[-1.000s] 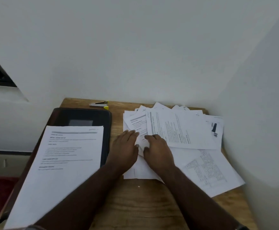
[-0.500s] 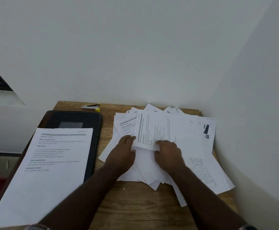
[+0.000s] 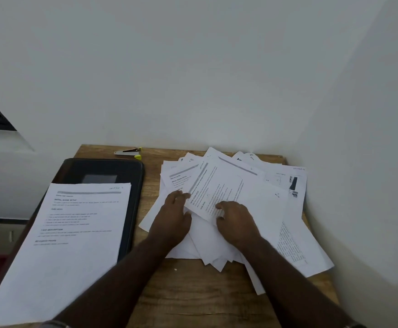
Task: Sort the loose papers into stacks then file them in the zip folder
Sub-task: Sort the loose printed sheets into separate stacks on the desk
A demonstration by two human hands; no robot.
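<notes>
Table [image 3: 188,301]: nearest us lies bare wood, crossed by our two forearms reaching away from us.
Sorted sheet [image 3: 74,233]: to our left a printed page lies flat on the zip folder, covering its near half. We take it for the start of the first stack.
Left hand [image 3: 173,218]: it lies palm down on the left part of the paper heap, fingers stretched out and close together, gripping nothing. The fingertips touch the left edge of the top sheet.
Right hand [image 3: 237,222]: it rests on the near corner of the top sheet, fingers bent over the paper. Whether the thumb sits beneath the sheet we cannot tell.
Top sheet [image 3: 226,190]: a printed page, turned at a slant to the rest, lying uppermost on the heap between our hands.
Paper heap [image 3: 288,223]: loose sheets fanned at many angles, filling the right half of the table up to the wall.
Zip folder [image 3: 103,172]: dark, lying flat and apparently closed, just left of the heap.
Stapler [image 3: 130,152]: small, with yellow trim, at the far edge of the table.
Step in hand: we judge this to be sorting, at an early stage. Filing has not begun.
Next move: it calls for lifting the top sheet free alone while the left hand holds the sheets beneath, then laying it on its matching stack.
</notes>
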